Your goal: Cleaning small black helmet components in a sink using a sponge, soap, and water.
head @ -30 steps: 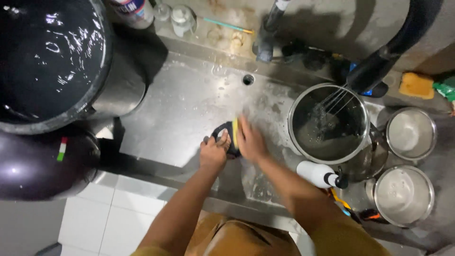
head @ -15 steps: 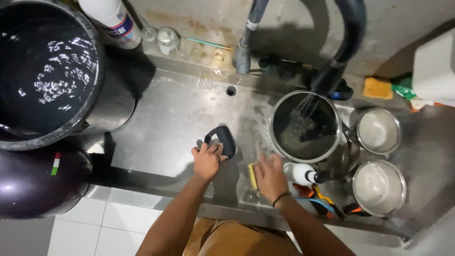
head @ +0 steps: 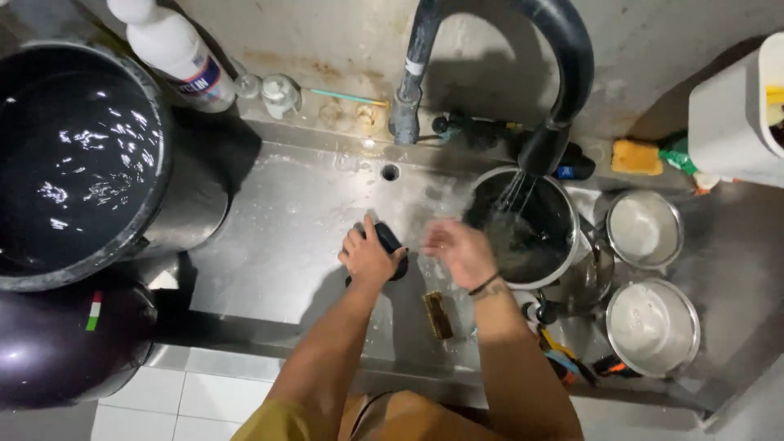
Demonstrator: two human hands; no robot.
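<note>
Left hand (head: pixel 369 260) clenched around a small black object (head: pixel 390 243), held just above the wet steel sink (head: pixel 278 245). Right hand (head: pixel 459 251) released, fingers spread and blurred, beside the rim of a steel pot (head: pixel 523 229) taking water from the black hose (head: pixel 563 73). A brush (head: pixel 438 315) lies on the sink floor between the forearms. 2 smaller pots (head: pixel 645 229) stand right of the big one.

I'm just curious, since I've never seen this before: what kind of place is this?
Probably a kitchen washing-up area. A steel sink runs along the wall, a black hose pours water into a metal pot, and the left hand holds a small black object.
</note>
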